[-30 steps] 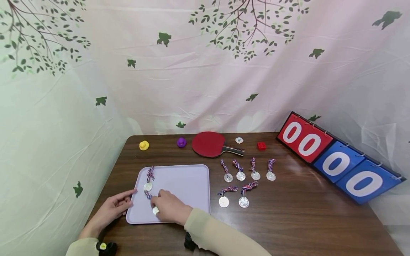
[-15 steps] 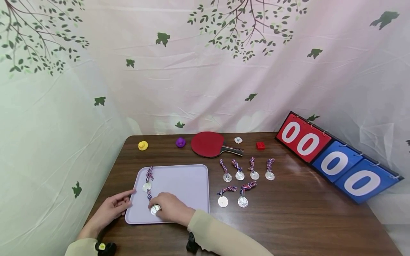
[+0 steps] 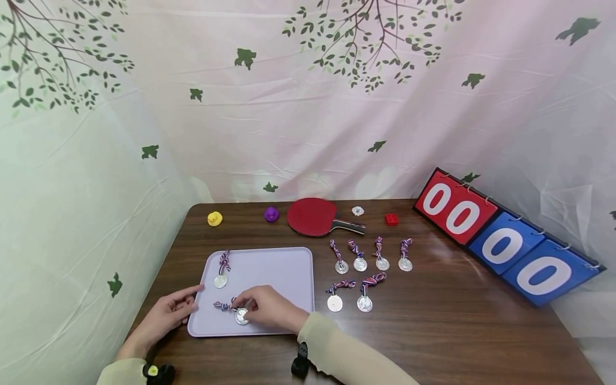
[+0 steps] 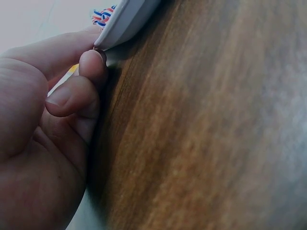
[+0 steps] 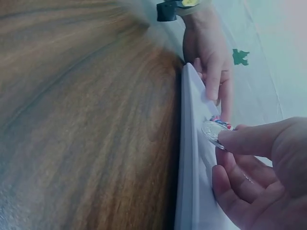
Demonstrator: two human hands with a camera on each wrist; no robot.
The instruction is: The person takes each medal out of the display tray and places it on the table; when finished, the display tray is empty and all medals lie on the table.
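In the head view, my right hand is over the near left part of a lilac tray. Its thumb and fingers pinch a silver medal by the disc, as the right wrist view also shows. The medal's knotted striped ribbon points left across the tray. Farther back on the tray lies another silver medal, its ribbon pointing away. My left hand is at the tray's left edge. In the left wrist view, fingertips touch the rim while other fingers are loosely bent.
Right of the tray, several silver medals lie in two rows. Along the back are a yellow duck, a purple duck, a red table tennis bat, a small white piece and a red brick. A scoreboard stands right.
My right hand has shifted slightly right with the medal in its fingers. The medal's ribbon has swung from pointing away to pointing left. My left hand stays at the tray's edge.
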